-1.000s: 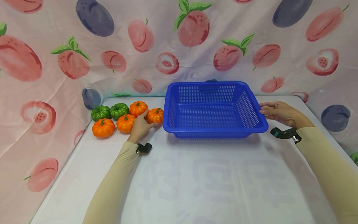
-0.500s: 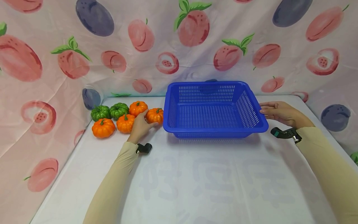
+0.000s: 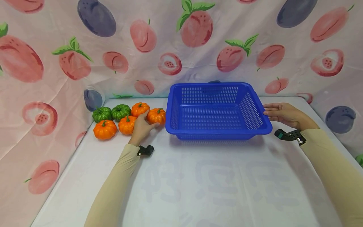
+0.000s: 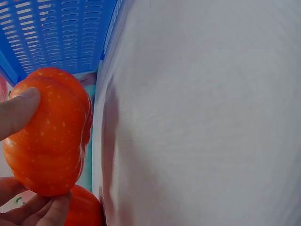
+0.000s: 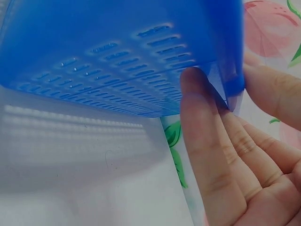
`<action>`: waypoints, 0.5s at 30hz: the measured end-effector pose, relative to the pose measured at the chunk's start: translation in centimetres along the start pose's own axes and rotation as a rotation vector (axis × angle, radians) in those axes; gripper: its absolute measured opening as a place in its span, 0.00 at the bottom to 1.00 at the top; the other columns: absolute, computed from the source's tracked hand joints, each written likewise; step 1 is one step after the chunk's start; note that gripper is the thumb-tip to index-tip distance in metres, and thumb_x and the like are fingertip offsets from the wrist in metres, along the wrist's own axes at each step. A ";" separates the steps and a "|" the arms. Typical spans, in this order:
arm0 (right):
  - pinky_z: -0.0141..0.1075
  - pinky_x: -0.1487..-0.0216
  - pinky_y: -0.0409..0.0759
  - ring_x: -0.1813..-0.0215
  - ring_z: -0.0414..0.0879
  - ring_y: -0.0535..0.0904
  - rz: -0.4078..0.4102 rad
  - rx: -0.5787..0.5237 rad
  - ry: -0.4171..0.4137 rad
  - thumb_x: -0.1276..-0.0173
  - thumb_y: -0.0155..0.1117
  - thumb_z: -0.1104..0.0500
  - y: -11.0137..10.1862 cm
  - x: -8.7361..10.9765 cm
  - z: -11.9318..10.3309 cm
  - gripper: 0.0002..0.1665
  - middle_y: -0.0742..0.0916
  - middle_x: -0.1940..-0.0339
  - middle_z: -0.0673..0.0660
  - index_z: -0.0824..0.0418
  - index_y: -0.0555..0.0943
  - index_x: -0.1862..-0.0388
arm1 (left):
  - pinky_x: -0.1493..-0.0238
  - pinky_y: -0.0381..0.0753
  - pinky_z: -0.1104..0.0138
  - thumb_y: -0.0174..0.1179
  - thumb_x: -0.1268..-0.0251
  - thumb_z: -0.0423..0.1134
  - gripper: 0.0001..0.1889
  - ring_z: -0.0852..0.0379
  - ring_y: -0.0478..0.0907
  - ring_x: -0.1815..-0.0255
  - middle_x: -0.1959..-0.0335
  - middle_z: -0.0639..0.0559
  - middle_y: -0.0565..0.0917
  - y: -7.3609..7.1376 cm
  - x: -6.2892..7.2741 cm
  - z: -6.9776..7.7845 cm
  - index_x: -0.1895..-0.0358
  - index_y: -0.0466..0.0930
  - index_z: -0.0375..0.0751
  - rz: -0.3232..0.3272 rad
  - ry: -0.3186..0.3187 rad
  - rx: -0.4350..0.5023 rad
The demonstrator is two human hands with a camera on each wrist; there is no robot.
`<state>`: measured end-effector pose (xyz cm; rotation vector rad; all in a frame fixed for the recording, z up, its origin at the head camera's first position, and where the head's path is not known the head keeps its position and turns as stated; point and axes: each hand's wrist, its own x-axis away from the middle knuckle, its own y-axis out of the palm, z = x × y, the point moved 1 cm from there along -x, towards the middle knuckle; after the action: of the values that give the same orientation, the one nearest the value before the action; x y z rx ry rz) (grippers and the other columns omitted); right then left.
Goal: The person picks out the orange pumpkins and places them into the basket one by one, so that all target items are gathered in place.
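In the head view my left hand (image 3: 142, 126) holds the rightmost small orange pumpkin (image 3: 157, 116), just left of the blue plastic basket (image 3: 218, 131). The left wrist view has the thumb on one side of this pumpkin (image 4: 49, 136) and the fingers on the other. Another orange pumpkin (image 4: 84, 209) shows partly behind those fingers. At the basket's right side, my right hand (image 3: 286, 115) pinches the rim. Seen from the right wrist, its fingers (image 5: 202, 141) reach under the rim against the slotted wall, while the thumb (image 5: 277, 94) lies on the outer edge.
Left of my left hand, orange pumpkins (image 3: 105, 130) and two green pumpkins (image 3: 121, 112) sit close together. A white cloth (image 3: 215, 179) covers the table. Fruit-patterned fabric (image 3: 198, 63) hangs behind the basket and along the left side.
My left hand and the orange pumpkin it holds have shifted very slightly left, away from the basket. The right hand and the basket look unmoved.
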<state>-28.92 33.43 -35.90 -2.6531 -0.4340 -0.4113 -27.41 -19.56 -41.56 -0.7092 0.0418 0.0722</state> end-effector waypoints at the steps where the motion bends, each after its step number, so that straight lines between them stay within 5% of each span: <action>1: 0.23 0.54 0.81 0.58 0.28 0.82 0.000 -0.002 -0.002 0.31 0.58 0.52 0.0 0.0 0.0 0.44 0.84 0.65 0.30 0.71 0.50 0.27 | 0.65 0.68 0.67 0.69 0.46 0.42 0.43 0.52 0.66 0.70 0.45 0.39 0.76 0.0 0.0 0.0 0.29 0.57 0.33 0.005 0.005 0.011; 6: 0.24 0.54 0.82 0.58 0.29 0.82 0.001 -0.026 -0.005 0.31 0.58 0.54 0.0 0.2 -0.1 0.41 0.84 0.64 0.31 0.69 0.53 0.27 | 0.49 0.78 0.61 0.69 0.46 0.40 0.43 0.48 0.74 0.55 0.34 0.39 0.70 0.0 0.0 -0.3 0.29 0.56 0.34 0.024 0.011 0.098; 15: 0.23 0.53 0.81 0.58 0.27 0.81 0.001 0.009 -0.007 0.31 0.58 0.52 0.0 0.1 -0.1 0.44 0.83 0.65 0.29 0.71 0.50 0.27 | 0.35 0.72 0.60 0.69 0.47 0.36 0.43 0.46 0.69 0.33 0.30 0.39 0.63 -0.5 -0.1 -0.2 0.29 0.55 0.34 0.043 0.009 0.261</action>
<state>-28.83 33.41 -35.82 -2.6469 -0.4350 -0.3993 -27.43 -20.05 -41.44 -0.4475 0.0742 0.1027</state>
